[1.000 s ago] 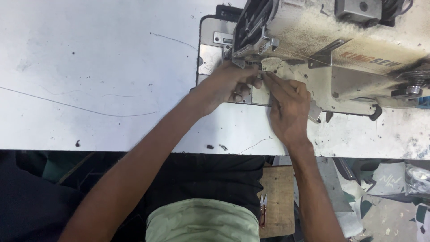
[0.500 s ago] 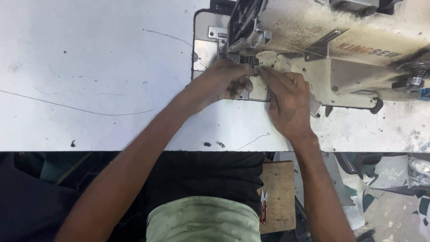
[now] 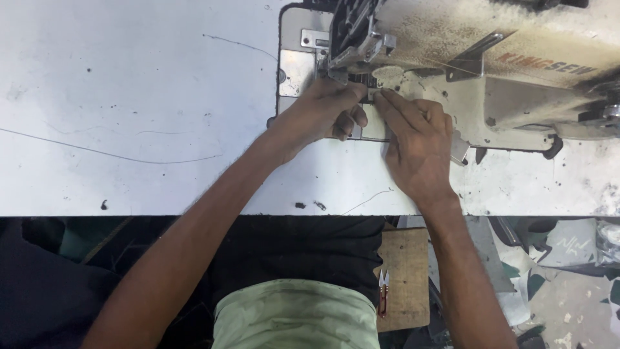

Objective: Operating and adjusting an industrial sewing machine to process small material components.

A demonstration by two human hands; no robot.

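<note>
A: Nearest the camera?

B: Pale green cloth [image 3: 294, 317] over the lap, dark fabric [image 3: 284, 249] above it. Small thread snips with red handles [image 3: 383, 292] lie on a wooden board [image 3: 405, 278], below the table's near edge.

A: Table?

B: White table [image 3: 129, 97], speckled with dark marks. One long loose thread [image 3: 97, 153] runs across its left half; a shorter one [image 3: 365, 200] lies near the front edge, close to the right wrist.

A: Left hand?

B: Left hand [image 3: 323, 113] reaches in from the lower left, fingers curled and bunched together, tips pressed at the small pale piece [image 3: 374, 132] lying on the machine bed just under the needle area. Whether it pinches the piece or only pins it down, cannot tell.

A: Right hand?

B: Right hand [image 3: 416, 145] lies palm down, fingers extended and close together, flat on the same piece, fingertips meeting the left hand's at the presser foot [image 3: 361, 84].

A: Far side?

B: Cream sewing machine [image 3: 491, 58], grimy, at the table's far right corner; metal bed plate [image 3: 297, 64] at its left end.
</note>
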